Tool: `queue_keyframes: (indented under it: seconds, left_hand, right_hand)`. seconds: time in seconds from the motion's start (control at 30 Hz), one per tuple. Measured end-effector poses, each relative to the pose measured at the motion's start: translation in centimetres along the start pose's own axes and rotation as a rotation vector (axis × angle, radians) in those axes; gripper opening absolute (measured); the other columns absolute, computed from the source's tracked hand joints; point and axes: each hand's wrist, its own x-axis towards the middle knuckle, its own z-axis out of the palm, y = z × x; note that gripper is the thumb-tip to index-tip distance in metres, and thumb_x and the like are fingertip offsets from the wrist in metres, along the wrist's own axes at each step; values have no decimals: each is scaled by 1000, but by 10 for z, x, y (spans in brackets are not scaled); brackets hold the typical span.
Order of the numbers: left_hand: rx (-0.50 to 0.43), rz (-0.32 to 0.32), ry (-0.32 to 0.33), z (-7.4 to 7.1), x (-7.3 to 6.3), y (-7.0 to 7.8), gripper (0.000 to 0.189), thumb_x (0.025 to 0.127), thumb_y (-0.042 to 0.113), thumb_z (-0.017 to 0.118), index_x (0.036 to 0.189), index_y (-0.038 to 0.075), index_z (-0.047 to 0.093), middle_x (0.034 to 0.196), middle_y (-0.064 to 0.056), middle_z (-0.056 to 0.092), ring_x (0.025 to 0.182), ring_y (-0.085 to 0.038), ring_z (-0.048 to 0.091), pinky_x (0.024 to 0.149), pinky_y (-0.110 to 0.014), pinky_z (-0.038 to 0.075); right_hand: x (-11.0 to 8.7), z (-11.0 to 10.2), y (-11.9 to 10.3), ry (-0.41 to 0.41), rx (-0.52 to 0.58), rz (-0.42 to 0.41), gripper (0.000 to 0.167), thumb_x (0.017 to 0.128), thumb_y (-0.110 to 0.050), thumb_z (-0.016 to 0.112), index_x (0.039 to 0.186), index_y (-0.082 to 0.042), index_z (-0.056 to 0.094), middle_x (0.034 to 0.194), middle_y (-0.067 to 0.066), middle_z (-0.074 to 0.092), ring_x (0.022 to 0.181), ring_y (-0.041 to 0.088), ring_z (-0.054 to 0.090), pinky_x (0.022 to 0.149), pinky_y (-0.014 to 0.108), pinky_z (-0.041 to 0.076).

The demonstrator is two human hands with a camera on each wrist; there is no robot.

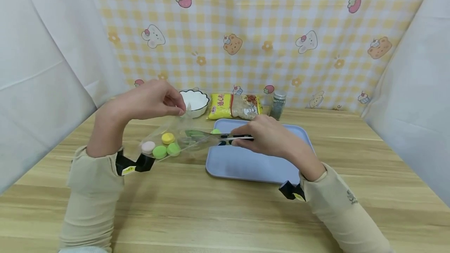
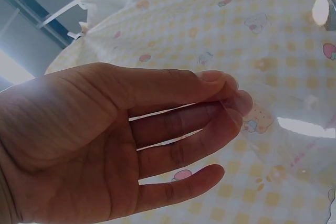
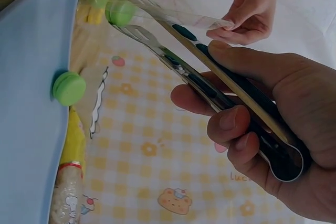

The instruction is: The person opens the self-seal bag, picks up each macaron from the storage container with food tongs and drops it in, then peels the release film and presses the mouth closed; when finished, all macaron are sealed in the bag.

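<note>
Tongs (image 3: pixel 210 66) partly hidden, clear bag (image 1: pixel 181 134) faint

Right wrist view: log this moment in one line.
left hand pinches clear plastic bag; right hand grips silver metal tongs; green round macaron between tongs; another green macaron at edge of blue rectangular tray

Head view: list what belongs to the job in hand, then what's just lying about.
Likely in the job:
tongs, held by the right hand
clear bag, pinched by the left hand
blue tray
macarons, several in the bag, one at the tray's edge

Apparently just lying about:
white bowl
yellow food packet
lidded jar
</note>
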Motion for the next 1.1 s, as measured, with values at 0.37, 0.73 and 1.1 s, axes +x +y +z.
queue_keyframes:
  seconds: [0.37,0.73,1.1]
  left_hand:
    - [-9,-1,-13,1,1,1,5,84,9,68,84,12,72,74,4,67,72,-11,62,87,-48,23]
    - [-8,18,-27,1,2,-1,6,84,8,67,84,12,72,75,4,67,72,-9,62,83,-40,34]
    - [2,27,-25,2,2,-3,7,84,6,67,83,11,71,73,4,66,70,-9,61,72,-34,42]
  right_hand:
    - [1,3,0,-9,1,-11,19,89,-19,65,102,-8,72,78,-1,69,47,-4,47,47,19,40]
    - [4,9,2,1,-34,-66,9,87,-20,67,87,-12,70,63,-7,59,42,-2,38,45,19,35]
    - [3,8,-1,-18,-32,-71,9,88,-18,65,88,-11,70,64,-6,61,45,-3,44,48,19,39]
